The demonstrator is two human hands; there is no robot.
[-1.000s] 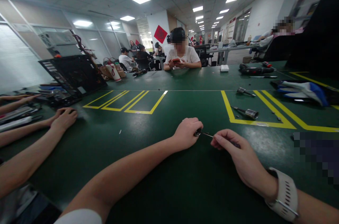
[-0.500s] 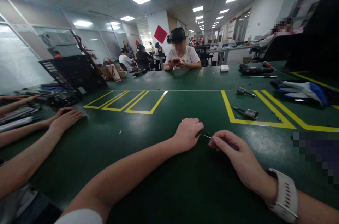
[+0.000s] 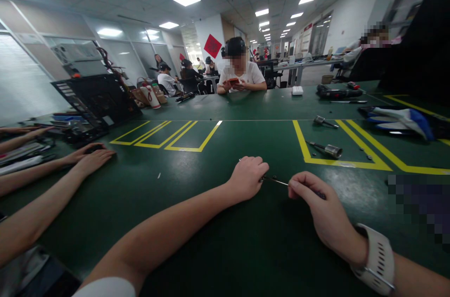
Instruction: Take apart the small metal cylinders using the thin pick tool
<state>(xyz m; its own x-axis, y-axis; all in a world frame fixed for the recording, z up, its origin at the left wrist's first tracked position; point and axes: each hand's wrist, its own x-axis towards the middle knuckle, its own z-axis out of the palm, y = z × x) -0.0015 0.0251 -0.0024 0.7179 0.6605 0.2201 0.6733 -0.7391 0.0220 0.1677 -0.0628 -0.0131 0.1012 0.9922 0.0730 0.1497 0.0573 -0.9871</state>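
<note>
Green table under both hands | blue-white gloves at 2 o'clock from the right hand | right hand is pinching a thin tool, which points to 10 o'clock | left hand, in that same direction, is curled around a metal piece (mostly hidden, so its shape I cannot tell)

Left hand: the curled fingers conceal most of the held object, whose kind cannot be told. Right hand: fingers and palm mask much of the handle; the far tip of its thin rod is indistinct near the left fingers. A dark speck between both sets of fingers is too small to identify. Right of the right fingers, pixelation obscures a dark patch. The right forearm is cropped by the picture's edge.
</note>
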